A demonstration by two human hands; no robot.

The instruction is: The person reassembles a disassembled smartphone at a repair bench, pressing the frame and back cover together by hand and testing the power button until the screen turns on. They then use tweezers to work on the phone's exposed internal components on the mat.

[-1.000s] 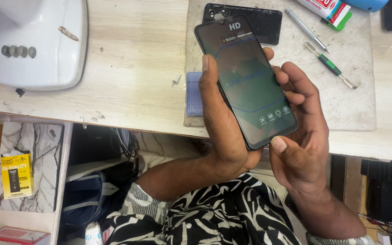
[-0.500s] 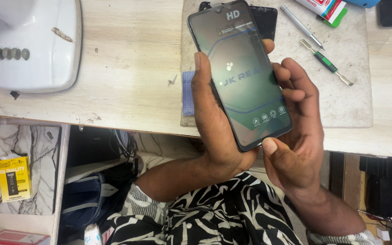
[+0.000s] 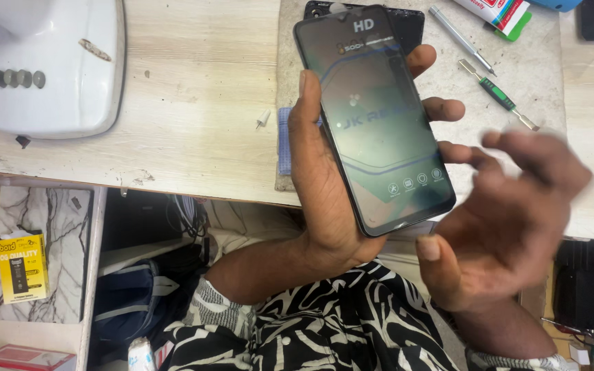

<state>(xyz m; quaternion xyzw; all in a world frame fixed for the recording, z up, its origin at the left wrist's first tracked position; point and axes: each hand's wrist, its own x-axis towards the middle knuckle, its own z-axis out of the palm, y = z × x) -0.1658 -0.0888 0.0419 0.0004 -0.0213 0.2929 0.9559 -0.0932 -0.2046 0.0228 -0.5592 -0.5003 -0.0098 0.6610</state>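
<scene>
The left hand grips a black phone screen by its edges above the workbench; the right hand, blurred, hovers spread just beside it.

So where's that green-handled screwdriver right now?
The green-handled screwdriver lies on the grey mat at the upper right of the head view, just below a silver tool and above the blurred right hand.

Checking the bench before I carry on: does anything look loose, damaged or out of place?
A small pale screw-like bit lies loose on the bare wooden table, away from the screwdrivers. The phone screen panel in the left hand shows no visible cracks. The right hand is blurred.
</scene>
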